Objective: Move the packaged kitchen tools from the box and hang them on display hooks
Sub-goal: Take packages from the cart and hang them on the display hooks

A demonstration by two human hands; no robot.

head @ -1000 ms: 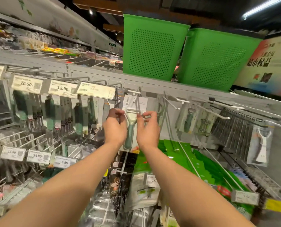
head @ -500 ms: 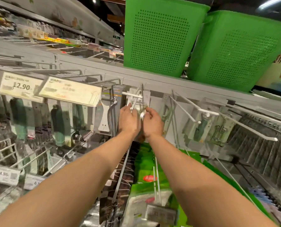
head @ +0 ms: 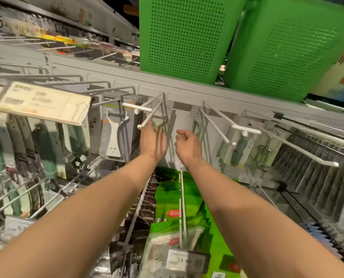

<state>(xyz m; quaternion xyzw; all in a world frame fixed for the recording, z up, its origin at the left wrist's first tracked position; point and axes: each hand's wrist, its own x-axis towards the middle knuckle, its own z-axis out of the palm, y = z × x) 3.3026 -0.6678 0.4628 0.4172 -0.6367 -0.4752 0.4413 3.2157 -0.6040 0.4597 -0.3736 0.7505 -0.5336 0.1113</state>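
Both let go: left hand (head: 153, 138) flat, open by pkg (head: 158, 123); right hand (head: 188, 146) loosely curled, empty.

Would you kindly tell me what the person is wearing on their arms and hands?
Nothing visible: the left hand and right hand are ungloved, the left forearm and right forearm are bare, no sleeves in view, and no watch, bracelet or ring shows.

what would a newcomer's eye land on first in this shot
A big green basket and its twin stand on the shelf top, upper middle and right. In the centre, the left hand and right hand reach up side by side at a white-tipped hook. Just left of them a white peeler hangs in a grey pack.
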